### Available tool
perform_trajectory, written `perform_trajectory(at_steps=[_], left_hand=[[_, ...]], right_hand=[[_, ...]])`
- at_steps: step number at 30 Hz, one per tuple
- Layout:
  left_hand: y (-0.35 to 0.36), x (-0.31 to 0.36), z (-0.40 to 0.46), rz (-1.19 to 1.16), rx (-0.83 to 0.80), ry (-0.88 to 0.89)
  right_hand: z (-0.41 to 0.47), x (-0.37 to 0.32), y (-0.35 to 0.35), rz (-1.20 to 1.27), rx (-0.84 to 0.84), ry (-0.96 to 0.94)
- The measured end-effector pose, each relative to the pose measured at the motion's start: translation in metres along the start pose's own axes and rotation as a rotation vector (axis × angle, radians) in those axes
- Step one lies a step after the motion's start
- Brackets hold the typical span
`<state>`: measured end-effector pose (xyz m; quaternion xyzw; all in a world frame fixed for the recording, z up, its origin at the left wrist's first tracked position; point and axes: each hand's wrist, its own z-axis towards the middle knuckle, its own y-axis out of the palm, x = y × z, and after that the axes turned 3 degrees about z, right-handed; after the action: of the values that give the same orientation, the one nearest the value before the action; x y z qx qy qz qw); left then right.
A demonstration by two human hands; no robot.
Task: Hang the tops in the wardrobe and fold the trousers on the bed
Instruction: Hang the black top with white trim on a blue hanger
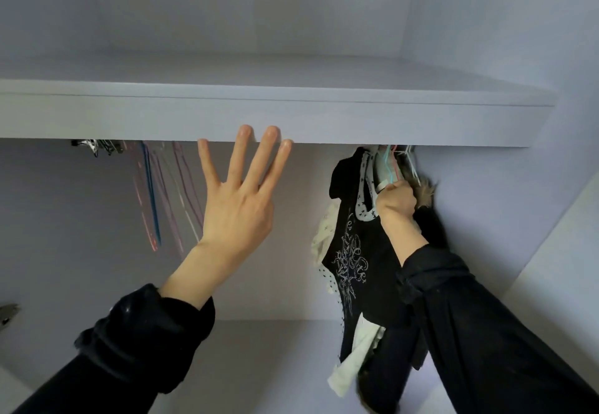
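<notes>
I look up into a pale wardrobe. My left hand [238,200] is raised with its fingers straight and spread, the fingertips at the front edge of the wardrobe shelf [291,115], holding nothing. At the right end, my right hand [397,201] grips the neck of a hanger among hung clothes. A black top with a white print [353,268] hangs right beside it, with a white star-patterned garment [364,193] at its collar. The rail is hidden behind the shelf.
Several empty thin hangers [155,193] in pink, blue and white hang at the left under the shelf. A fur-trimmed dark garment [428,206] presses against the right wardrobe wall [518,187]. The wardrobe's back panel [81,219] shows between the two groups.
</notes>
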<state>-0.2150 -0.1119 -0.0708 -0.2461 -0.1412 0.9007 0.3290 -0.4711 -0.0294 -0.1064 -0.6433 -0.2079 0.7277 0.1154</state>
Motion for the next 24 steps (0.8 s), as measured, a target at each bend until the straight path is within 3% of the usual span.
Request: perform_trajectory(at_steps=[5, 10, 14, 16, 20, 24], left_hand=[[-0.015, 0.009, -0.002, -0.11, -0.084, -0.054], [-0.028, 0.028, -0.019, -0.331, -0.182, -0.079], [-0.037, 0.056, -0.051, -0.592, -0.469, 0.01], [-0.045, 0.069, -0.069, -0.716, -0.638, 0.043], [-0.062, 0.107, -0.111, -0.934, -0.785, 0.124], [-0.102, 0.152, -0.172, -1.13, -0.933, 0.353]], right_hand=[[-0.01, 0.002, -0.01, -0.017, -0.091, -0.05], [-0.05, 0.017, -0.034, -0.073, -0.242, -0.237], [-0.095, 0.05, -0.07, -0.074, -0.276, -0.257], [-0.13, 0.07, -0.092, -0.076, -0.302, -0.248], [-0.204, 0.125, -0.137, -0.079, -0.321, -0.155], [-0.295, 0.193, -0.185, -0.103, -0.247, 0.052]])
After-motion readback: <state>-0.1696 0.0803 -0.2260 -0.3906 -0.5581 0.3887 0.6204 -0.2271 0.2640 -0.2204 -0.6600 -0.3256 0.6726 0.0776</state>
